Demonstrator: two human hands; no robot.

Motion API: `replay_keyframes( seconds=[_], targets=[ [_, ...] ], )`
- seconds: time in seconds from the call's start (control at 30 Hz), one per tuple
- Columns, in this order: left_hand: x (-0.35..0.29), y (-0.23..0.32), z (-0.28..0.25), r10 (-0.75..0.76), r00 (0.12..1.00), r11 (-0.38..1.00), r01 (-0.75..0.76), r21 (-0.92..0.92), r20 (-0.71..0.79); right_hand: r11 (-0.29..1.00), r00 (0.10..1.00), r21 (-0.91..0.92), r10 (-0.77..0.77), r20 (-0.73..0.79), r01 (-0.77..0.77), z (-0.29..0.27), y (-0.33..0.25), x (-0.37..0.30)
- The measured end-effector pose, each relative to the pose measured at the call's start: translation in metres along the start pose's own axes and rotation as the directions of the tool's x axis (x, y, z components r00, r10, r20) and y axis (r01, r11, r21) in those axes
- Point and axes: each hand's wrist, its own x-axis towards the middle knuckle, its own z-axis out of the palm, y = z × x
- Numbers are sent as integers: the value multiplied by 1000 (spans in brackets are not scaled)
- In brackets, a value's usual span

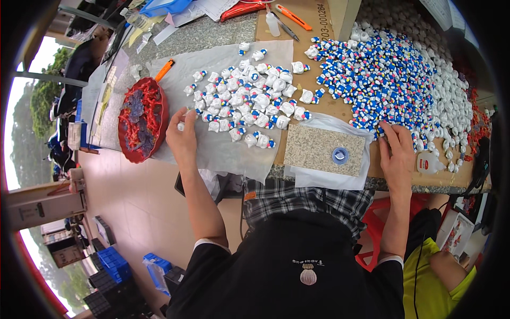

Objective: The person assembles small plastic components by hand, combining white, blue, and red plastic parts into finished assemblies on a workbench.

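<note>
My left hand is closed around a small white figurine piece at the left side of a white sheet. Beside it, on the sheet, lies a cluster of small white figurines with blue parts attached. My right hand reaches to the near edge of a large heap of tiny blue-and-white pieces. Its thumb and forefinger close on one of these pieces, partly hidden by the fingers. Between my hands, a speckled stone slab carries a small blue-rimmed cup.
A red scalloped tray of red and dark pieces stands at the left, with an orange-handled tool behind it. Many white pieces lie at the right. A small bottle and an orange cutter lie at the back. A person in yellow-green sits at the right.
</note>
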Motion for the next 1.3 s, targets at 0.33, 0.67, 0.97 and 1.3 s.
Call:
replay_keyframes(
  seconds=[0.33,0.67,0.97,1.3],
  targets=[
    [-97,81,-8,69,913,639,270,-720,403,350,871,843,423,248,-409,-16,-28,-24],
    [-175,127,44,199,69,454,877,-155,978,529,982,828,65,179,-186,-18,-51,-44],
    [-181,119,47,265,367,641,624,-447,892,172,864,855,231,448,-489,-20,-62,-42],
    [-156,122,23,100,116,281,949,-140,988,887,997,461,-40,71,3,4,-60,-11]
  ],
)
